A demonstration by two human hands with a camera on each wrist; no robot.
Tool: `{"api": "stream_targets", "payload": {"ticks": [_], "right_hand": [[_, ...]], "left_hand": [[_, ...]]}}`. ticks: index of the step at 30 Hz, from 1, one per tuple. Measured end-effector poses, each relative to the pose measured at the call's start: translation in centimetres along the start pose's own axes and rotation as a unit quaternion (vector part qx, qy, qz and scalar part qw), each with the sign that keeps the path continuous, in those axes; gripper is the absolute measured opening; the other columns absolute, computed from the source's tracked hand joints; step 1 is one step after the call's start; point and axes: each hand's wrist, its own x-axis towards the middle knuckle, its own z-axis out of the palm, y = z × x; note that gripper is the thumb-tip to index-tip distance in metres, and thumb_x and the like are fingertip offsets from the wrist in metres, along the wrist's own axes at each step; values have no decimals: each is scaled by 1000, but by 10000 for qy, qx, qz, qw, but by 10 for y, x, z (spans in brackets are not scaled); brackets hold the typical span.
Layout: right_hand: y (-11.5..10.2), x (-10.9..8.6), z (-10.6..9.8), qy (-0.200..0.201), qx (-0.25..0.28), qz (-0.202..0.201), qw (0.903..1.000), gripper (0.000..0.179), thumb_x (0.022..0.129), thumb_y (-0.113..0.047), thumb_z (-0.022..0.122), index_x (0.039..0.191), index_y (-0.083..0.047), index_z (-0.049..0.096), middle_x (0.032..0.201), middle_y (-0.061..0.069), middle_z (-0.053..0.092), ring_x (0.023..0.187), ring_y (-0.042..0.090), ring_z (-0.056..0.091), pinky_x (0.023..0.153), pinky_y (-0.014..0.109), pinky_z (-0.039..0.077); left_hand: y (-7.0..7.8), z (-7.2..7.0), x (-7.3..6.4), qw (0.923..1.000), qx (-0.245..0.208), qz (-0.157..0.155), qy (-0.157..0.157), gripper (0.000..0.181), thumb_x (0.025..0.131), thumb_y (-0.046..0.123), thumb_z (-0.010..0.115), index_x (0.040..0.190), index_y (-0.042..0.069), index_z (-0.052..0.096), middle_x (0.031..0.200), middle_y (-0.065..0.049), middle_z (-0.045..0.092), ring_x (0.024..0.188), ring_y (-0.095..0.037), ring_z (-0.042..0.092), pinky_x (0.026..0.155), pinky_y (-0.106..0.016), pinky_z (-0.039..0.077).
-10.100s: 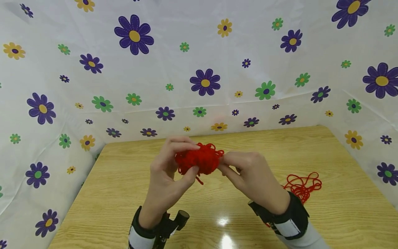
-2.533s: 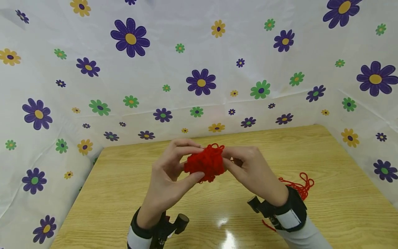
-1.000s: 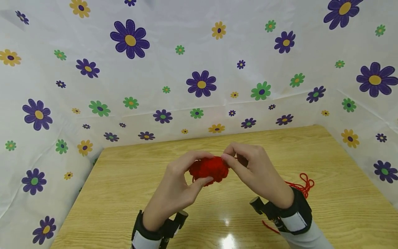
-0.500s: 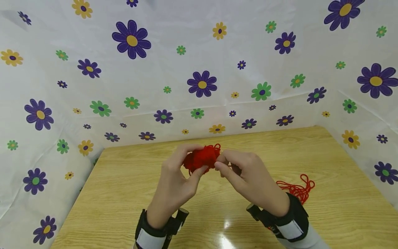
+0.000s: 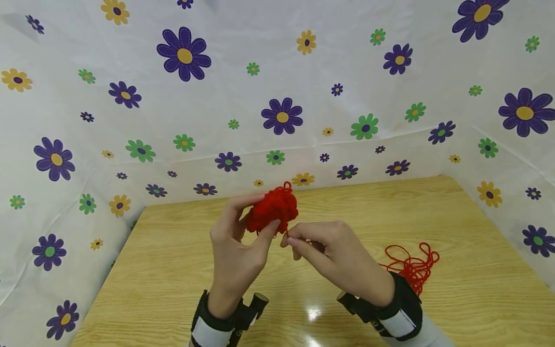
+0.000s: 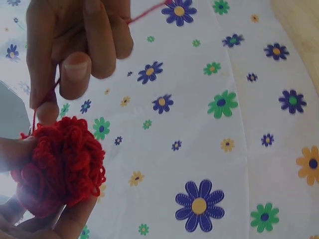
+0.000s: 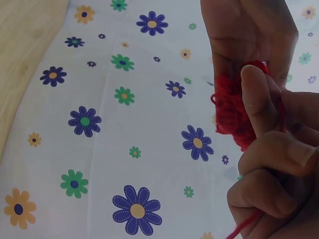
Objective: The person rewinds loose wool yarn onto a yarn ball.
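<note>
A ball of red yarn (image 5: 273, 209) with small loops sticking out of it is held up above the table. My left hand (image 5: 238, 250) grips it between the thumb in front and the fingers behind. Just right of and below the ball, my right hand (image 5: 336, 258) pinches the red yarn strand (image 6: 34, 122) that leads off the ball. In the left wrist view that strand runs on through the right hand's curled fingers (image 6: 102, 50). Part of the yarn ball (image 7: 232, 112) is hidden behind the right fingers in the right wrist view.
A loose tangle of red yarn (image 5: 414, 270) lies on the wooden table (image 5: 173, 270), beside the right wrist. White cloth (image 5: 234, 38) printed with flowers hangs around the back and sides. Black straps with small cameras sit on both wrists.
The yarn ball has moved left and up and turned in my left hand. My right hand has swung down from the ball's upper right edge to below it, still pinching the strand.
</note>
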Motion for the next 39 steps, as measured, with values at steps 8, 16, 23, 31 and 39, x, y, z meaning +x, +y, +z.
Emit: {"api": "stream_targets", "payload": {"ticks": [8, 16, 23, 31, 39], "right_hand": [[-8, 3, 2, -181, 271, 13, 9995, 10, 87, -9, 55, 89, -12, 64, 65, -8, 56, 48, 2, 35, 41, 18, 31], [22, -2, 14, -259, 233, -18, 9994, 13, 89, -25, 51, 90, -20, 63, 66, -13, 56, 48, 4, 37, 40, 19, 31], [28, -1, 14, -220, 203, 48, 9995, 14, 87, -9, 54, 80, -19, 62, 64, -14, 55, 48, 4, 40, 40, 19, 32], [38, -3, 4, -94, 88, 350, 9993, 10, 84, -13, 59, 92, -16, 65, 62, -12, 53, 48, 4, 41, 43, 20, 38], [25, 2, -12, -24, 313, 741, 9968, 12, 83, -4, 59, 88, -14, 62, 74, -7, 61, 54, 8, 50, 50, 25, 49]], "left_hand": [[5, 3, 2, 9925, -1196, 47, 269, 39, 71, -20, 57, 107, -19, 41, 106, -29, 50, 98, -40, 51, 78, -43, 47], [-3, 5, -4, 9842, -1718, 156, 404, 40, 75, -11, 60, 109, -16, 41, 107, -29, 50, 96, -40, 50, 80, -45, 46], [-15, 3, -11, 9720, -2348, -16, 96, 42, 79, 7, 65, 111, -10, 44, 105, -22, 54, 92, -34, 53, 79, -43, 47], [-13, 1, -11, 9660, -2494, -239, -631, 41, 80, 13, 64, 110, -9, 46, 104, -21, 55, 90, -35, 55, 75, -44, 48], [4, -2, -2, 9670, -1898, -372, -1657, 33, 78, 1, 63, 106, -9, 48, 102, -18, 56, 89, -31, 56, 76, -43, 48]]}}
